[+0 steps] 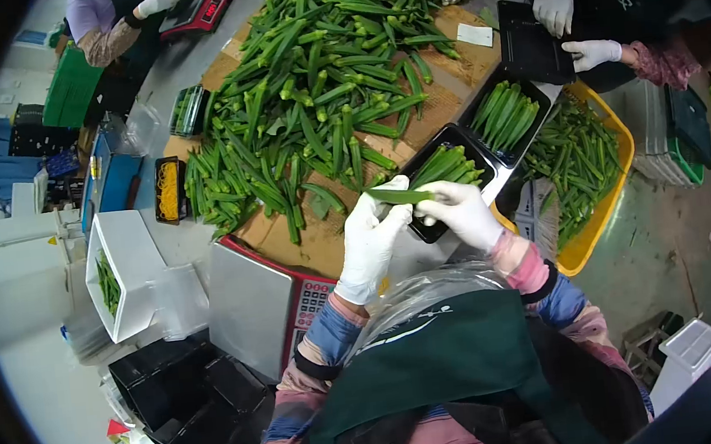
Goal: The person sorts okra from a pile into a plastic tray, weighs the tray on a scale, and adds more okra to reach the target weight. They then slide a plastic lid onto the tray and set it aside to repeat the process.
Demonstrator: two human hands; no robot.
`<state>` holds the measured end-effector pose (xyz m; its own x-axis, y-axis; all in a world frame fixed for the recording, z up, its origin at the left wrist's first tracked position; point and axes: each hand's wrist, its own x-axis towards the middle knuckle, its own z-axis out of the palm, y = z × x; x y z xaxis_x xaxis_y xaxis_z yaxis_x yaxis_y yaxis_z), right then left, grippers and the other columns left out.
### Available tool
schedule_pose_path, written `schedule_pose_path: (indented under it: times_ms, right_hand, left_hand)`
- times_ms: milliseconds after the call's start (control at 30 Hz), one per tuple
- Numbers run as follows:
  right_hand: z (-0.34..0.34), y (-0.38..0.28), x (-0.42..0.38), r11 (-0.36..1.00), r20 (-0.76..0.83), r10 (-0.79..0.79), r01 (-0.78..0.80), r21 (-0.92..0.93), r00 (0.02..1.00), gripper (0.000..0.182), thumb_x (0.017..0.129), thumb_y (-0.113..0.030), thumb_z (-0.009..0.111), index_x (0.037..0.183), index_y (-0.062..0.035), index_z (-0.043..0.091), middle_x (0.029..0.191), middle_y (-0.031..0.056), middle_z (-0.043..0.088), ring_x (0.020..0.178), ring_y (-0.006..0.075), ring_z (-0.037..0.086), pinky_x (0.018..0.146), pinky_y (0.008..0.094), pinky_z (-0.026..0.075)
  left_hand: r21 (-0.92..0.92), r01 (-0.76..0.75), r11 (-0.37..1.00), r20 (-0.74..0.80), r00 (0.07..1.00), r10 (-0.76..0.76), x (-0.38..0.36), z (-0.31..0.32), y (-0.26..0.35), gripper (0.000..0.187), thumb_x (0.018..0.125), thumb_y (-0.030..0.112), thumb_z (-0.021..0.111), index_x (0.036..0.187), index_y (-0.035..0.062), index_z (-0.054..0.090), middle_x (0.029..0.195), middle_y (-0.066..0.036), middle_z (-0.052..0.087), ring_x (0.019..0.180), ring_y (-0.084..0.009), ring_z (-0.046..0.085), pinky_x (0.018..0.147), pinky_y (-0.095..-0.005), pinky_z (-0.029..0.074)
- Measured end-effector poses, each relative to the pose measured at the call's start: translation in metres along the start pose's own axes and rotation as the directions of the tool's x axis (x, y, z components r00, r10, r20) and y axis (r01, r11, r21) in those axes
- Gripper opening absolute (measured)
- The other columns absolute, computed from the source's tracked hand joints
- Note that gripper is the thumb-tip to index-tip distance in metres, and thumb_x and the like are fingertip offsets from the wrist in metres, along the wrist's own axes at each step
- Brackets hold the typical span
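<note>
My left hand (369,242), in a white glove, pinches one end of a green okra pod (398,195). At the pod's other end are the closed fingers of my gloved right hand (466,214). The pod lies level between both hands, above the near edge of a black tray (428,233). Okra pods (446,164) lie side by side in that tray, partly hidden by my right hand. Just beyond it, a second black tray (544,115) holds a neat row of okra. A large heap of loose okra (309,98) spreads over cardboard ahead of my hands.
A scale (252,305) stands left of my hands, near black crates (180,401) and a white foam box (131,244). On the right is a yellow crate (620,166) of okra. Co-workers' gloved hands (555,7) hold a black tray (527,44) across the table.
</note>
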<state>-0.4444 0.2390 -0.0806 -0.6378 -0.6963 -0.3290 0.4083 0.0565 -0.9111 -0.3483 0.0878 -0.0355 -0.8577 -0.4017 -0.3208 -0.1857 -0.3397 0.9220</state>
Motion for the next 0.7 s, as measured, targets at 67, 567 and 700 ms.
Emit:
schedule_pose_path:
  times_ms: [67, 567, 700]
  right_hand:
    - [-0.029, -0.005, -0.016, 0.998, -0.162, -0.003, -0.007, -0.056, 0.987, 0.028, 0.094, -0.008, 0.067, 0.120, 0.0034, 0.065, 0.093, 0.0091, 0.073, 0.074, 0.0109, 0.066, 0.067, 0.0237, 0.054]
    - [-0.065, 0.043, -0.025, 0.918, -0.346, -0.146, -0.003, -0.397, 0.927, 0.032, 0.088, -0.008, 0.075, 0.119, -0.0025, 0.069, 0.083, -0.0015, 0.070, 0.071, 0.0030, 0.058, 0.065, 0.0194, 0.047]
    - [-0.053, 0.036, -0.012, 0.710, -0.268, -0.159, -0.079, -0.700, 0.950, 0.041, 0.087, -0.019, 0.076, 0.125, -0.0083, 0.068, 0.068, 0.0004, 0.062, 0.061, 0.0096, 0.056, 0.060, 0.0259, 0.048]
  left_hand:
    - [0.072, -0.063, 0.995, -0.023, 0.998, 0.065, 0.002, -0.012, -0.019, 0.037, 0.094, 0.000, 0.063, 0.130, -0.0022, 0.056, 0.122, -0.008, 0.067, 0.086, -0.0092, 0.064, 0.073, -0.0212, 0.050]
    - [0.277, 0.181, 0.944, -0.522, 0.853, -0.010, 0.024, -0.140, -0.071, 0.011, 0.094, 0.009, 0.065, 0.103, 0.0027, 0.066, 0.088, -0.002, 0.069, 0.067, -0.0089, 0.060, 0.060, -0.0235, 0.048]
    - [0.720, 0.264, 0.642, -0.522, 0.815, 0.252, 0.038, -0.107, -0.080, 0.047, 0.085, 0.028, 0.078, 0.119, 0.0007, 0.059, 0.091, -0.010, 0.072, 0.078, -0.0200, 0.068, 0.072, -0.0319, 0.054]
